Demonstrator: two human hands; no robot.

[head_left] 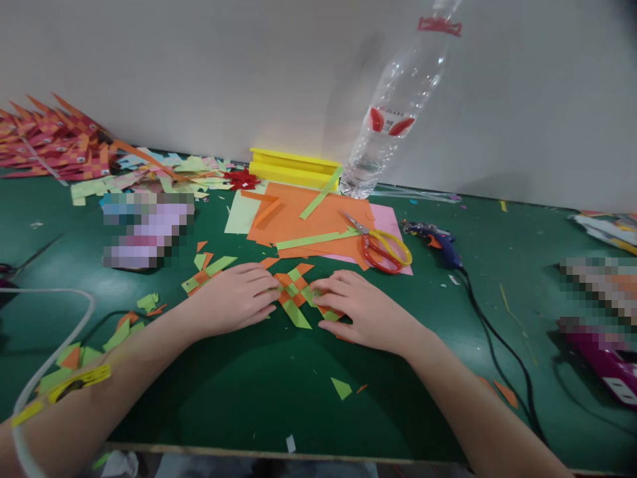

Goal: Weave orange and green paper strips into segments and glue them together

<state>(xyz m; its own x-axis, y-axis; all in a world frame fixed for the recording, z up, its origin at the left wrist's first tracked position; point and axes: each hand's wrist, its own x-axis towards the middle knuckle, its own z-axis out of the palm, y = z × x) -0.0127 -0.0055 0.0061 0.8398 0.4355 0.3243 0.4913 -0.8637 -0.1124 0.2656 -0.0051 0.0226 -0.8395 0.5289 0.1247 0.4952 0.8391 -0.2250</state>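
Note:
Between my hands lies a woven orange and light-green paper fish (292, 289) on the green table. My left hand (239, 299) rests low with its fingers stretched out, their tips touching the fish's left end. On the right, my right hand (361, 309) is spread with thumb apart, its fingers over another woven paper piece (328, 311) that they partly cover. Beyond my left hand lies a further woven paper fish (199, 277), partly hidden by the hand. What the fingertips press underneath is hidden.
Orange paper sheets (313, 212) and scissors (381, 249) lie ahead. A yellow holder (293, 169) and a tall plastic bottle (383, 113) stand by the wall. Right is a glue gun (438, 242) with its cord. Finished red-orange paper fish (54, 143) pile up at far left.

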